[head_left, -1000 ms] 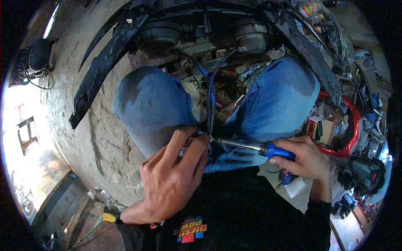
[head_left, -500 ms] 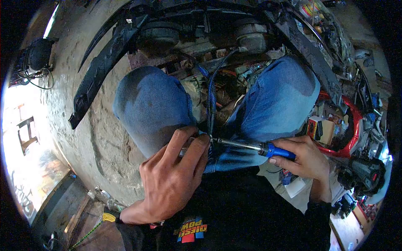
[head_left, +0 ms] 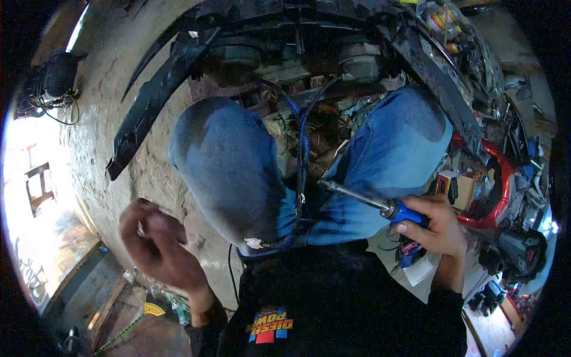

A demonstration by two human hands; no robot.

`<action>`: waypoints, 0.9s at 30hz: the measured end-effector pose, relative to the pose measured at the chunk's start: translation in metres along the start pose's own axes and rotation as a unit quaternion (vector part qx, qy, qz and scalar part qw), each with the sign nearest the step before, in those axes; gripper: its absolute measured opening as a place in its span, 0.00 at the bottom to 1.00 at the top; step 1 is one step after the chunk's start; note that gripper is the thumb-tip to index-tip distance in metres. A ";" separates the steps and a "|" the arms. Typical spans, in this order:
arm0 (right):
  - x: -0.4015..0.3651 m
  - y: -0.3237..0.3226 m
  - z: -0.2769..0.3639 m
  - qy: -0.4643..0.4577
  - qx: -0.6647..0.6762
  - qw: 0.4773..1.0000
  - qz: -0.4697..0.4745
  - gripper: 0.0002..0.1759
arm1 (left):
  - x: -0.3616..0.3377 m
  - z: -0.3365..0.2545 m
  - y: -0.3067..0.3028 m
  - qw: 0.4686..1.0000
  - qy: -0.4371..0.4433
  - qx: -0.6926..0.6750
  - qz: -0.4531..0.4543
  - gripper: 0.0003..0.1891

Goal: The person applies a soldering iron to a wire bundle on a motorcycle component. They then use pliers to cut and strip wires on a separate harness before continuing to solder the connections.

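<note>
My right hand [head_left: 437,223] is wrapped round the blue handle of a soldering-iron-like tool [head_left: 363,199], whose metal shaft points left over my lap. My left hand [head_left: 156,241] is off to the left, its fingers curled and blurred; a small pale thing may be between them, too unclear to name. A blue-black braided cable [head_left: 303,140] hangs down between my knees, with a small bare end below the tool tip's level. A white connector [head_left: 254,243] on a dark cable lies on my left thigh.
A large black plastic frame [head_left: 148,98] with round housings arches ahead of my knees. On the right are a red curved part [head_left: 505,184], a cardboard box [head_left: 464,191] and assorted parts. A rough concrete floor [head_left: 95,143] lies at left, with a black device [head_left: 59,74] beyond.
My left hand has left the cable end and moved left and away. The tool in my right hand has drawn slightly right from the cable, and the white connector on the thigh has come into view.
</note>
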State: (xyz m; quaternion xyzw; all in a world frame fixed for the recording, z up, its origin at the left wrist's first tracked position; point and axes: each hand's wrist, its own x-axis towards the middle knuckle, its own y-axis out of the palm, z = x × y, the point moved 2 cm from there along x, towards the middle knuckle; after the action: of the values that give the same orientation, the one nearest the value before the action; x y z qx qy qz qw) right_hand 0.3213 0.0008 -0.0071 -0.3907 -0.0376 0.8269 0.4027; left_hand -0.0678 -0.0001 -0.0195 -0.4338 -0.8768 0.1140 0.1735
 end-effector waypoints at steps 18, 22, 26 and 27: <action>-0.019 0.021 -0.012 -0.031 0.139 0.977 -0.160 0.15 | -0.018 0.206 -0.039 0.962 0.005 0.271 0.021 0.17; -0.001 0.052 0.009 -0.058 0.187 0.955 -0.223 0.12 | -0.050 -0.023 -0.012 0.996 0.022 0.070 -0.052 0.11; 0.018 0.067 0.022 -0.086 0.174 0.959 -0.207 0.12 | -0.072 -0.071 0.040 0.926 0.106 0.152 0.330 0.22; 0.022 0.070 0.028 -0.089 0.181 0.955 -0.217 0.12 | -0.077 -0.066 0.052 0.923 0.075 0.170 0.336 0.22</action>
State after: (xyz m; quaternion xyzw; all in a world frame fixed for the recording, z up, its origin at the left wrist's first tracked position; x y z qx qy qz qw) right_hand 0.2499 -0.0242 -0.0279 -0.2189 -0.0067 0.7442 0.6311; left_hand 0.0402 -0.0274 0.0064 -0.6741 -0.6315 0.2801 0.2613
